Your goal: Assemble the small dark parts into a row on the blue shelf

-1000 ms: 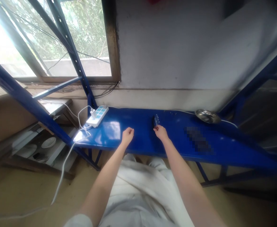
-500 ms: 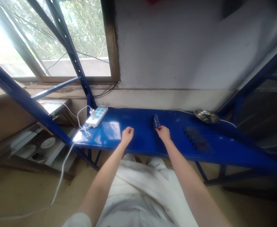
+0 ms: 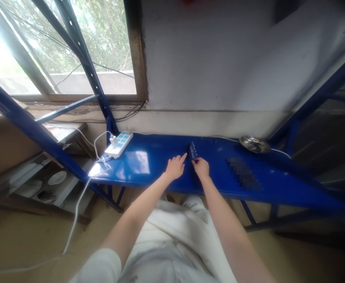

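A small dark strip with a row of clear bumps [image 3: 192, 149] stands on edge over the blue table [image 3: 160, 147]; its exact kind is too small to tell. My right hand [image 3: 201, 168] is closed on the near end of this strip, thumb and forefinger pinching it. To the left of it, my left hand [image 3: 176, 166] is open with the forefinger stretched toward the strip's dark side. The fingertip is at or very near that side; contact cannot be made out.
A white power strip [image 3: 119, 144] with a plug and cable lies at the table's left end. A shiny metal dish [image 3: 254, 144] sits at the back right. A blurred-out dark object [image 3: 244, 173] lies right of my hands. Blue posts [image 3: 94, 78] frame the table.
My left hand has moved right, from a closed pose over the table to beside the strip, with its forefinger now extended. My right hand still pinches the strip in nearly the same place.
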{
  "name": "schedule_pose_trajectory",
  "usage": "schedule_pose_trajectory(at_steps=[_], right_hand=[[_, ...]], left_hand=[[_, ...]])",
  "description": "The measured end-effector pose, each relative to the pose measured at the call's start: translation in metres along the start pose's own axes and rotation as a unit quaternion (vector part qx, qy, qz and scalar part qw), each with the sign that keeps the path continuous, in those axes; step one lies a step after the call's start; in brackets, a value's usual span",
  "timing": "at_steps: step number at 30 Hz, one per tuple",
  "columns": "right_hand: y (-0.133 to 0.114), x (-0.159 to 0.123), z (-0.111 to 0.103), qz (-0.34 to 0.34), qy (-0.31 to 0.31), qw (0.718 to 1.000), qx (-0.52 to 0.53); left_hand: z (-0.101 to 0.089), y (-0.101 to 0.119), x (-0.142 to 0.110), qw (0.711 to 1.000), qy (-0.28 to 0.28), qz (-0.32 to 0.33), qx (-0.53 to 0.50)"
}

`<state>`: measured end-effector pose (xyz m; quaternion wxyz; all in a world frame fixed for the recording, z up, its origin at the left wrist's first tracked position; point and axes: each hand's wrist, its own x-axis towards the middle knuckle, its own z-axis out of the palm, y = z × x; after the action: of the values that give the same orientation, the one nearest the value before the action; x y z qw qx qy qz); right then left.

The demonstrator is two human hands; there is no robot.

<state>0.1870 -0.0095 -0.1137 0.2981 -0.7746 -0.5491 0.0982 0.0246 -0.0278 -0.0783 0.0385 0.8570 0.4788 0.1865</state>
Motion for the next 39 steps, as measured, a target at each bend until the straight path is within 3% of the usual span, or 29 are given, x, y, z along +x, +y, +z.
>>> schedule_pose_trajectory(at_steps=[14, 22, 25, 29, 34, 39], right_hand=[[-0.003, -0.004, -0.001, -0.009, 0.006, 1.000, -0.004], [-0.003, -0.002, 0.001, -0.002, 0.008, 1.000, -0.013], [-0.003, -0.002, 0.001, 0.001, 0.012, 1.000, -0.008], [-0.004, -0.002, 0.000, 0.007, 0.004, 1.000, 0.001], [-0.004, -0.002, 0.000, 0.006, 0.002, 1.000, -0.005], [-0.013, 0.001, -0.009, 0.017, -0.027, 0.999, 0.018]], left_hand=[[0.022, 0.011, 0.021, 1.000, 0.006, -0.012, -0.008], [0.022, 0.004, 0.030, 0.991, 0.068, -0.022, -0.113], [0.018, -0.001, 0.029, 0.959, 0.120, -0.096, -0.237], [0.001, -0.007, 0.021, 0.884, 0.188, -0.211, -0.373], [-0.015, -0.013, 0.005, 0.846, 0.236, -0.222, -0.423], [-0.025, -0.015, -0.005, 0.839, 0.258, -0.217, -0.426]])
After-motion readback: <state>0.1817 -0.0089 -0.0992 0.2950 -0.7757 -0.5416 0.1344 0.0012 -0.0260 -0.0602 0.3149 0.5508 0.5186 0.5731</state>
